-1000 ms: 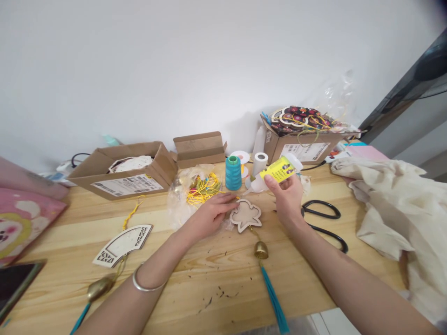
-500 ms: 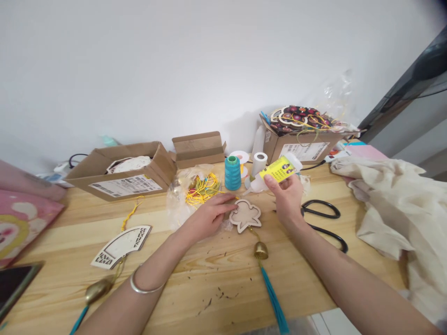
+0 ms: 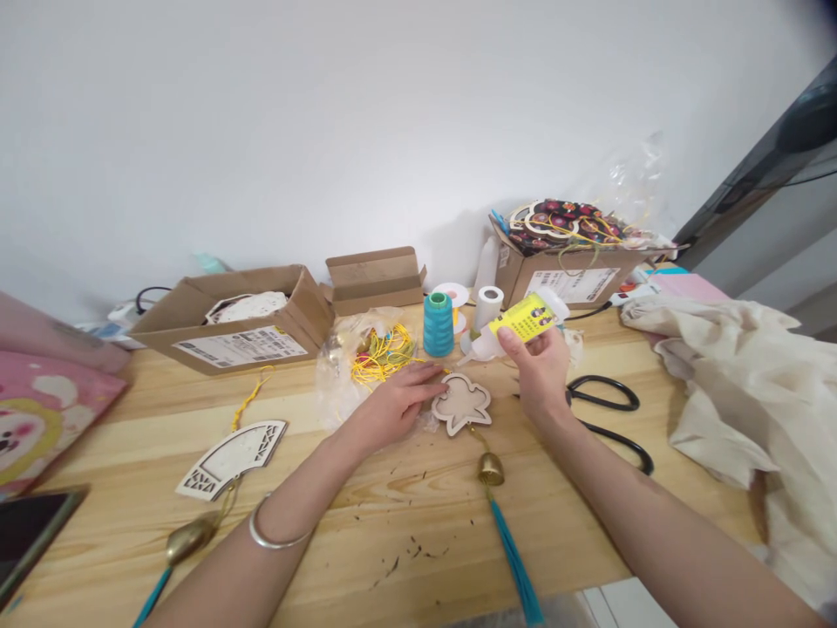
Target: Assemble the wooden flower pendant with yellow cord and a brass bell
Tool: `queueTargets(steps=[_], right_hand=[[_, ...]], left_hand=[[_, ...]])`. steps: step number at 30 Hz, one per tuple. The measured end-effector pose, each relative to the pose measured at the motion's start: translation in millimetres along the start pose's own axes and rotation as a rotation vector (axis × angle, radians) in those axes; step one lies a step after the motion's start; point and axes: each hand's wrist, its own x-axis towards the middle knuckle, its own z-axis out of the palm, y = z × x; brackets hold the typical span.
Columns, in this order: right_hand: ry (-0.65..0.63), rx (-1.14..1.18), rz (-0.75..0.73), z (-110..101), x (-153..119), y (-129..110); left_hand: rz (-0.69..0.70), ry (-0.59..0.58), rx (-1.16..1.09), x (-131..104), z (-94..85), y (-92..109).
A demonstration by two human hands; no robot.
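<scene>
My right hand (image 3: 544, 371) is closed around a squeeze bottle of glue (image 3: 528, 323) with a yellow label. The bottle is tilted, its nozzle pointing down to the left, just above a flower-shaped wooden pendant (image 3: 461, 405). My left hand (image 3: 392, 403) lies with fingers stretched out, the tips touching the pendant's left edge. Below the pendant hang a brass bell (image 3: 491, 469) and a teal tassel (image 3: 516, 558). Black-handled scissors (image 3: 605, 394) lie right of my right hand, partly hidden by it.
A fan-shaped wooden pendant (image 3: 232, 460) with its own bell (image 3: 189, 539) lies at left. Behind are teal thread (image 3: 438, 324), a bag of yellow cords (image 3: 336, 375) and cardboard boxes (image 3: 314, 318), (image 3: 516, 275). Beige cloth (image 3: 738, 384) covers the right side.
The view has shifted very slightly. Both hands, the bottle and the pendant keep nearly the same positions.
</scene>
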Motion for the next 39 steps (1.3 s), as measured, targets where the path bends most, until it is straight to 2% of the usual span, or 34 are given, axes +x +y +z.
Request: queueTargets(steps=[5, 15, 29, 32, 34, 36, 39], right_hand=[[0.003, -0.008, -0.005, -1, 1, 0], [0.004, 0.001, -0.005, -1, 2, 2], [0.000, 0.025, -0.020, -3, 3, 4], [0.014, 0.091, 0.026, -4, 6, 6], [0.011, 0.186, 0.097, -5, 9, 6], [-0.009, 0.287, 0.168, -5, 11, 5], [-0.045, 0.371, 0.209, -5, 13, 4]], left_hand=[[-0.015, 0.013, -0.041, -3, -0.3, -1], [0.111, 0.010, 0.015, -3, -2.8, -2], [0.094, 0.050, 0.024, -4, -3.1, -1], [0.063, 0.155, -0.032, -6, -6.3, -3], [0.023, 0.267, -0.067, -7, -12.2, -2], [-0.031, 0.403, -0.113, -7, -22.9, 3], [-0.077, 0.673, -0.273, -11, -47.4, 18]])
